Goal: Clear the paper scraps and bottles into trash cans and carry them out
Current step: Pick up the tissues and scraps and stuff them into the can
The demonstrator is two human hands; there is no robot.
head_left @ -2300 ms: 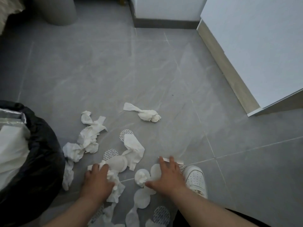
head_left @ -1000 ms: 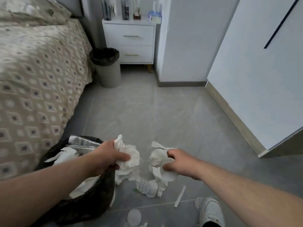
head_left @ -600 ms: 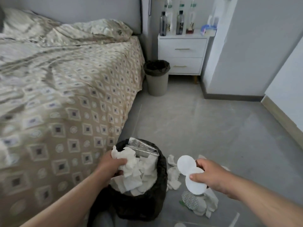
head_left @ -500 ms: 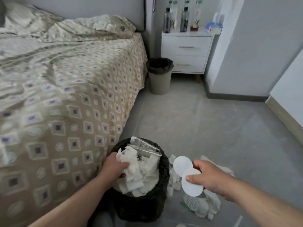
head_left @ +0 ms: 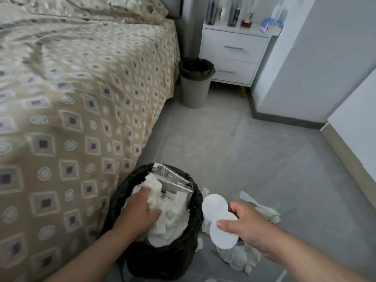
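Observation:
A trash can lined with a black bag (head_left: 195, 226) stands by the bed, full of crumpled white paper (head_left: 175, 212) and a silver foil pack (head_left: 171, 179). My left hand (head_left: 140, 212) lies flat on that paper inside the can, fingers spread, pressing it down. My right hand (head_left: 244, 224) hovers just right of the can's rim and pinches two round white paper discs (head_left: 218, 218). More paper scraps (head_left: 262, 208) and discs (head_left: 234, 255) lie on the floor under and beyond my right hand. Several bottles (head_left: 236, 11) stand on the white nightstand (head_left: 234, 51) far back.
The patterned bed (head_left: 71, 98) fills the left side, close against the can. A second, grey trash can with a dark liner (head_left: 195, 82) stands between bed and nightstand. White walls and a cabinet (head_left: 345, 98) bound the right; grey tile floor (head_left: 234, 149) lies between.
Both hands lifted scraps from the floor toward the black can. My left hand dropped its wad in and now presses it with fingers open. My right hand still holds the discs.

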